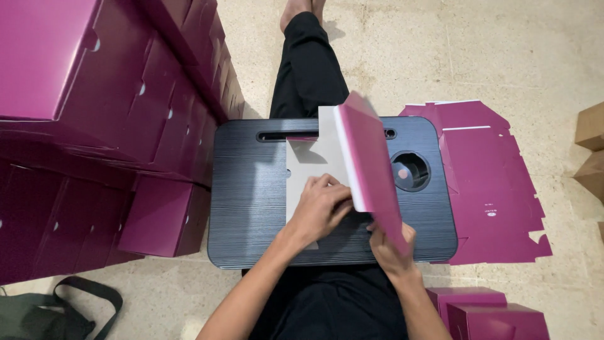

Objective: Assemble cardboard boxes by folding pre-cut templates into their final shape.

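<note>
Both hands work one magenta box blank (368,160) on my lap desk (251,208): left hand (319,208) presses its grey panel flat, right hand (391,244) grips the raised flap at five o'clock.

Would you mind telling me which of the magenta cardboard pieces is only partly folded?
The box blank on the black lap desk, under the left hand and right hand. One panel stands upright; others lie flat or are finished boxes.
</note>
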